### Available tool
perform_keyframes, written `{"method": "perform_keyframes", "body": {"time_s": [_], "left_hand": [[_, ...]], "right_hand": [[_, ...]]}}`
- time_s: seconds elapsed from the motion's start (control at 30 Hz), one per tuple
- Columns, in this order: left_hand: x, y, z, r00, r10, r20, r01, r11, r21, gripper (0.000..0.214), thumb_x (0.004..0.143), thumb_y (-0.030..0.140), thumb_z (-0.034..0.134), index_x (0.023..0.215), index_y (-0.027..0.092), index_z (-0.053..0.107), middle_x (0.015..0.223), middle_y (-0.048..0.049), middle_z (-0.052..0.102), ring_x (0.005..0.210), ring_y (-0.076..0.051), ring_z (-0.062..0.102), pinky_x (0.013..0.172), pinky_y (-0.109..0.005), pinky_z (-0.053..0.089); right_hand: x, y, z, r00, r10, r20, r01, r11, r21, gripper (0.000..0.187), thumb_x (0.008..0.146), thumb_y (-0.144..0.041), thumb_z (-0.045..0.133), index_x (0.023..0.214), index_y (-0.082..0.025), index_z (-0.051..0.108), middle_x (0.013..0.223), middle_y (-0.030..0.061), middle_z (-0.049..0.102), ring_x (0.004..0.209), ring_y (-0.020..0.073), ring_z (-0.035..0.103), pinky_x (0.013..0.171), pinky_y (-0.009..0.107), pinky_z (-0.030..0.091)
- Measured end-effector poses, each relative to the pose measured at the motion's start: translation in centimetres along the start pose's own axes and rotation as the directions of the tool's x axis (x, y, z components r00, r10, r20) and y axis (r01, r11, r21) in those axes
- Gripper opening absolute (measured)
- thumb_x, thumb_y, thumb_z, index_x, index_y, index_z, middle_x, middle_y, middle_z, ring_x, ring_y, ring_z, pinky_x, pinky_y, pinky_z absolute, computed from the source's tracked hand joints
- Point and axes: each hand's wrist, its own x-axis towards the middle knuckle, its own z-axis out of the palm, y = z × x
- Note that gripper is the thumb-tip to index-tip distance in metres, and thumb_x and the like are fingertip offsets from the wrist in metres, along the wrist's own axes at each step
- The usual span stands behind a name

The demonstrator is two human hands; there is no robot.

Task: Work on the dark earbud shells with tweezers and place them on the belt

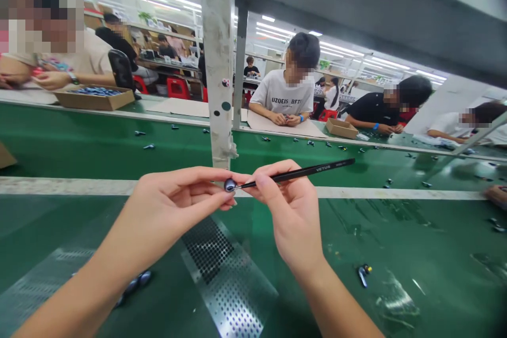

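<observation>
Between the thumb and fingers of my left hand is a dark, shiny wireless earbud. My right hand grips black tweezers like a pen, their fine tip touching or very close to the earbud. Whether the tip holds anything is too small to tell. Below the hands lies a clear sheet with rows of small dark dots. Another earbud with a yellow bit rests on the green bench at the right. Several dark earbuds lie partly hidden behind my left forearm.
Beyond a pale rail runs a green conveyor belt carrying scattered earbuds. An upright white post stands ahead of my hands. Across the belt, several people sit working near a cardboard box of earbuds. Another person's hand shows at the right edge.
</observation>
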Motion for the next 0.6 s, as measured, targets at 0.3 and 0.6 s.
{"method": "perform_keyframes", "body": {"time_s": [0.3,0.6], "left_hand": [[-1.1,0.6,1.1,0.981,0.161,-0.110,-0.153,0.985,0.074,0.017,0.076,0.028,0.088,0.091,0.036,0.091,0.084,0.0051,0.087,0.069,-0.025,0.085,0.071,-0.034,0.075],[-1.4,-0.1,1.2,0.938,0.323,-0.124,-0.303,0.940,0.156,0.030,0.080,0.020,0.085,0.097,0.044,0.089,0.093,0.0150,0.087,0.069,-0.014,0.085,0.076,-0.017,0.068]], "right_hand": [[-0.3,-0.1,0.3,0.999,-0.020,-0.036,0.020,1.000,0.003,0.010,0.096,-0.022,0.078,0.090,-0.023,0.071,0.087,-0.0025,0.077,0.088,0.0171,0.086,0.080,0.025,0.071],[-0.4,-0.1,0.2,0.995,-0.095,0.015,0.094,0.995,0.034,0.011,0.100,-0.021,0.077,0.092,-0.023,0.071,0.089,-0.0026,0.076,0.086,0.0158,0.086,0.078,0.026,0.072]]}}
